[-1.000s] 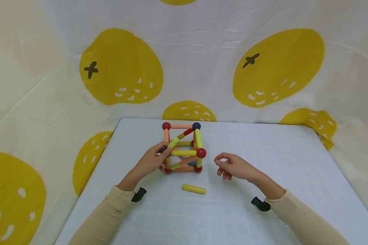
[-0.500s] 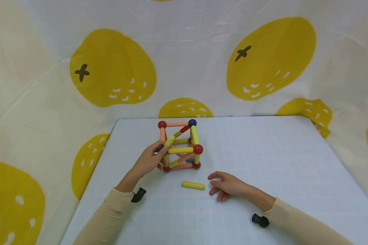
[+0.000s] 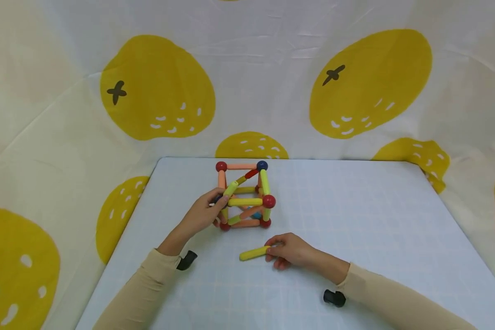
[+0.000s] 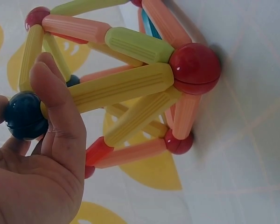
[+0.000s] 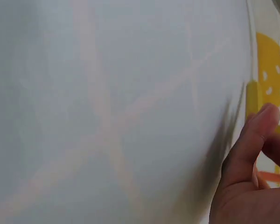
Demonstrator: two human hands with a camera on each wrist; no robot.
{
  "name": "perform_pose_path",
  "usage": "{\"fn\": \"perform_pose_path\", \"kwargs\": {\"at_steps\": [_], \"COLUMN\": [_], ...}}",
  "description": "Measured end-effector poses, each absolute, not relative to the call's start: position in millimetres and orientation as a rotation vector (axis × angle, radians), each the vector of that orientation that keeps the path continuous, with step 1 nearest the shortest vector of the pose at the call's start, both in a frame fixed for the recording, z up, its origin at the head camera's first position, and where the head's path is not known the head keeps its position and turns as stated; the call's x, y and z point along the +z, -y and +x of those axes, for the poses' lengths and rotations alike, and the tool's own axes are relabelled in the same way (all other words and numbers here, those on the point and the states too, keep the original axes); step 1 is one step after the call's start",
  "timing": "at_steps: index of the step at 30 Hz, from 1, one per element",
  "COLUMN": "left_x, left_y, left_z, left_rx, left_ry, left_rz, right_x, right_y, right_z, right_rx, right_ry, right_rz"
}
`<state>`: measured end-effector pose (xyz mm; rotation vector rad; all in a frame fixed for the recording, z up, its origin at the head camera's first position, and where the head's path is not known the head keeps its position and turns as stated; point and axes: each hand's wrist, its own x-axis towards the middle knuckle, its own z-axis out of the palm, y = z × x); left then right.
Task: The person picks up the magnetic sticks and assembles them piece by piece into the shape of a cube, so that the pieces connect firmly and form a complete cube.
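My left hand (image 3: 202, 211) grips the near-left upper corner of a cube frame built from magnetic sticks and balls. In the left wrist view its fingers curl round a dark blue ball (image 4: 25, 115) and the end of a yellow stick (image 4: 126, 86) joined to it. A lime stick (image 3: 231, 189) slants up beside the thumb. The frame stands on the table, with a red ball (image 3: 269, 201) at its near-right upper corner. In front of it, my right hand (image 3: 293, 250) pinches one end of a loose yellow stick (image 3: 252, 254), whose other end points left.
The white table (image 3: 354, 206) has a faint grid and ends at a cloth backdrop (image 3: 264, 91) printed with yellow fruit. At the frame's rear top are a red ball (image 3: 221, 166) and a blue ball (image 3: 262, 166). Inside shows a light blue piece (image 3: 255, 214).
My right hand has come down and left from beside the frame and taken hold of the loose yellow stick, which has turned slightly. The left hand keeps its grip on the frame's corner.
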<state>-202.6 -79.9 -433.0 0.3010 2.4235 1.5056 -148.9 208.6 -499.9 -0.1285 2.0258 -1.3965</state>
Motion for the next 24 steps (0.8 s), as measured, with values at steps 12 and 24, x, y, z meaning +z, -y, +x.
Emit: {"fn": "perform_pose_path", "kwargs": {"at_steps": [12,24], "left_x": [-435,-436], "left_y": [85,83], "left_z": [-204,-203], "left_rx": [1.541,1.557], "left_ry": [-2.414,-2.402], "left_rz": [0.359,0.349], "right_x": [-346,-317], "right_y": [-220,-191], "right_z": [-205,-248], "right_rx": [-1.43,-0.947], "right_ry": [-2.392,-2.748], "right_rz": [-0.462,-0.686]}}
